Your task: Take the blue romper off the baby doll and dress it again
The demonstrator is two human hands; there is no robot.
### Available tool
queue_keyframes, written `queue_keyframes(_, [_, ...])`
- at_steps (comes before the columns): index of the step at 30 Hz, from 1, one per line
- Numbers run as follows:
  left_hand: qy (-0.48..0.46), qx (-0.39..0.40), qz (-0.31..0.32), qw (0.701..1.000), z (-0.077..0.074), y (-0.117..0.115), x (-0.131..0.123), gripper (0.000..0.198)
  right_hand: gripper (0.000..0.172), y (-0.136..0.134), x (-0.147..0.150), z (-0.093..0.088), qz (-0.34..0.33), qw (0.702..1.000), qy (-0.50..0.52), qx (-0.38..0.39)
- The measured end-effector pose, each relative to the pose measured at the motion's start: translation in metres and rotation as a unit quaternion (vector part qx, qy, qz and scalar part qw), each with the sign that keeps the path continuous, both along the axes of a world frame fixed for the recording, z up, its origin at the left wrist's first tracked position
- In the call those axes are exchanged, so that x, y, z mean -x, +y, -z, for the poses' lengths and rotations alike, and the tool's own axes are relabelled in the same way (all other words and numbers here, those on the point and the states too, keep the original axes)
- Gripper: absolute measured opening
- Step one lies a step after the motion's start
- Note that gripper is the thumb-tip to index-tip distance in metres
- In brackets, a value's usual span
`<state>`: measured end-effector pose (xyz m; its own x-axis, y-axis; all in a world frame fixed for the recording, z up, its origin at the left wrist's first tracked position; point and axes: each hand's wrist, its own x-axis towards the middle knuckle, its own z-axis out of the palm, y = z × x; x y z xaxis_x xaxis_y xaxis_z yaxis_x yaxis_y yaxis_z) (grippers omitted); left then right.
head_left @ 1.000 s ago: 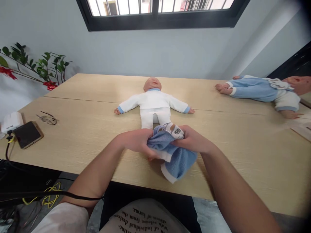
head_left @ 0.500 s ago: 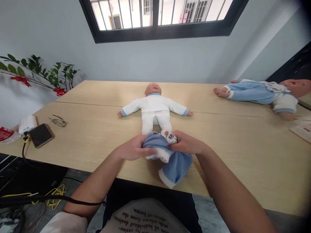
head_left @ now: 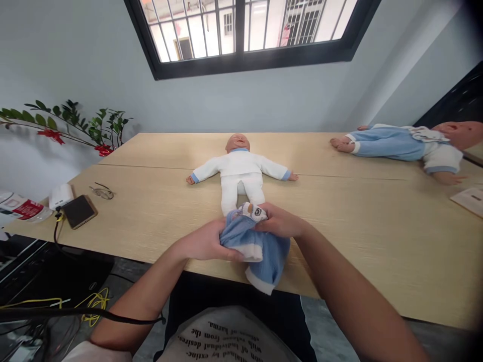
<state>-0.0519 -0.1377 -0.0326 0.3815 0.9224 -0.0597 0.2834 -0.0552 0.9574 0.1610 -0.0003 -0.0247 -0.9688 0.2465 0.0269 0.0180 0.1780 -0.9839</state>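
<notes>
Garment (head_left: 269,251) is hanging at the near edge of the desk (head_left: 381,231), gripped by left hand (head_left: 207,240) and right hand (head_left: 281,219), which seem to be bunching it, the next move probably calling for a spread opening.

Above the near edge of the tabletop (head_left: 377,241), a garment (head_left: 269,256) sits between the left hand (head_left: 206,240) and the right hand (head_left: 281,220), with a doll (head_left: 241,163) on its back just beyond, head toward the wall (head_left: 226,105) and window (head_left: 287,56) behind. On the left are eyeglasses (head_left: 101,191), a phone (head_left: 80,211) before them, a small box (head_left: 60,195) behind the phone to its left, and a bottle (head_left: 26,208) farther left. At the back right another doll (head_left: 392,142) lies crosswise, feet toward the first, a card (head_left: 468,201) in front of its head end.
</notes>
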Motion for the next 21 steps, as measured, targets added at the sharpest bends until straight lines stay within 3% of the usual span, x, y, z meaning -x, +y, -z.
queue_keyframes(3, [-0.028,-0.004,-0.052,0.998,0.005,-0.001,0.001,0.032,0.039,-0.004,0.002,0.009,-0.017,0.995,0.02,0.096])
queue_keyframes(8, [-0.193,0.055,-0.123,0.972,0.035,0.001,-0.001,0.052,0.053,-0.013,0.006,0.026,-0.023,0.965,0.037,0.259])
queue_keyframes(11, [-0.266,0.061,-0.165,0.948,0.048,-0.003,-0.004,0.067,0.054,-0.014,0.007,0.026,-0.054,0.969,0.012,0.24])
queue_keyframes(13, [-0.263,0.064,-0.14,0.952,0.051,-0.011,-0.003,0.061,0.05,-0.012,0.005,0.021,-0.072,0.981,-0.016,0.179])
queue_keyframes(16, [-0.167,0.037,-0.043,0.984,0.042,-0.026,-0.003,0.044,0.039,-0.007,-0.003,0.007,-0.124,0.987,-0.079,0.067])
queue_keyframes(18, [-0.047,-0.034,-0.001,0.998,0.03,-0.036,-0.009,0.031,0.042,-0.004,-0.01,-0.002,-0.159,0.98,-0.112,0.043])
queue_keyframes(20, [0.081,-0.132,0.004,0.988,0.021,-0.042,-0.018,0.035,0.056,-0.003,-0.011,-0.007,-0.131,0.982,-0.122,0.063])
queue_keyframes(21, [0.14,-0.179,0.008,0.974,0.02,-0.044,-0.022,0.036,0.064,-0.002,-0.009,-0.008,-0.085,0.986,-0.125,0.069])
